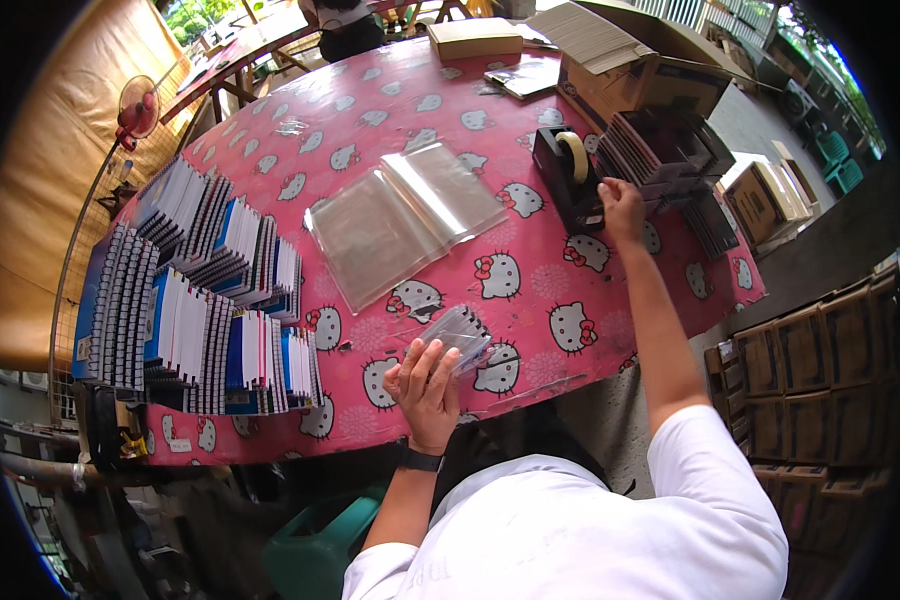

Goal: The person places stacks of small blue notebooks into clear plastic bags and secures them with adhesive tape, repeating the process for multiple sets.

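Observation:
On the near edge of the table, my left hand rests with its fingers laid along a small spiral notebook in clear plastic, holding it against the tabletop. To the right, my right hand is at the side of a black tape dispenser that carries a roll of tape. Its fingers are pinched together; whatever is between them is too small to make out. Ahead of my left hand lie clear plastic sleeves, spread flat and shiny.
Stacked spiral notebooks fill the table's left side. Dark stacked holders stand beyond my right hand, with an open cardboard box behind them. A flat box sits at the far edge. Brown cartons are piled at right.

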`<state>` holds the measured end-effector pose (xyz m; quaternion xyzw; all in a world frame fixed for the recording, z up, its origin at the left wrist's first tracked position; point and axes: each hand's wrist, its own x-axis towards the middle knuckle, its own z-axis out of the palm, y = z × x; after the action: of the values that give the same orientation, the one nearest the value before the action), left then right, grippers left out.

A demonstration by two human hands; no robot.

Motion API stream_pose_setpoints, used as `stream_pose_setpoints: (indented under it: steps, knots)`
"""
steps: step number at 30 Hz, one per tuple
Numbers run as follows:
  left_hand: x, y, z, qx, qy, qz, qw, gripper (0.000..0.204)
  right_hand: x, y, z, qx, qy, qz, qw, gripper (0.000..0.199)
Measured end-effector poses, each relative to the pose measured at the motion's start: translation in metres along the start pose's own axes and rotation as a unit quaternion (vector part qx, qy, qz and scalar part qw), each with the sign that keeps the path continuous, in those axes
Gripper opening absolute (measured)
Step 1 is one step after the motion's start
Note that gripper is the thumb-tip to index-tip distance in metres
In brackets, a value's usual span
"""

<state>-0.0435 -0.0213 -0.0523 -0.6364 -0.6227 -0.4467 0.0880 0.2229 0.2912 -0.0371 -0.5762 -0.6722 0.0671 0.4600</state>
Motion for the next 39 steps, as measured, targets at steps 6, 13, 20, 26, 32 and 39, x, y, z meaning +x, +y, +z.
stream_pose_setpoints:
  steps: [6,13,20,26,32,39]
  knots:
    - [-0.002,-0.009,-0.006,0.033,-0.001,0.001,0.999,0.029,0.017,0.002,0.012,0.090,-0.201,0.106,0.970,0.022]
    - [-0.003,-0.007,-0.001,0.026,0.008,-0.005,1.000,0.029,-0.037,0.022,-0.022,0.232,-0.182,0.213,0.931,0.013]
    - [0.001,-0.008,-0.002,0.014,0.011,0.005,1.000,0.029,-0.092,-0.070,0.003,0.422,-0.452,0.365,0.696,0.010]
    - [0.000,-0.013,-0.006,-0.035,0.025,0.013,0.999,0.027,-0.180,-0.201,-0.043,0.513,-0.441,0.384,0.628,0.016]
    - [0.001,-0.013,-0.006,-0.100,0.037,-0.042,0.993,0.042,-0.189,-0.212,-0.038,0.421,-0.428,0.343,0.722,0.020]
    - [0.014,-0.014,-0.026,0.033,-0.071,0.019,0.997,0.049,-0.197,-0.206,-0.039,0.390,-0.418,0.333,0.749,0.019]
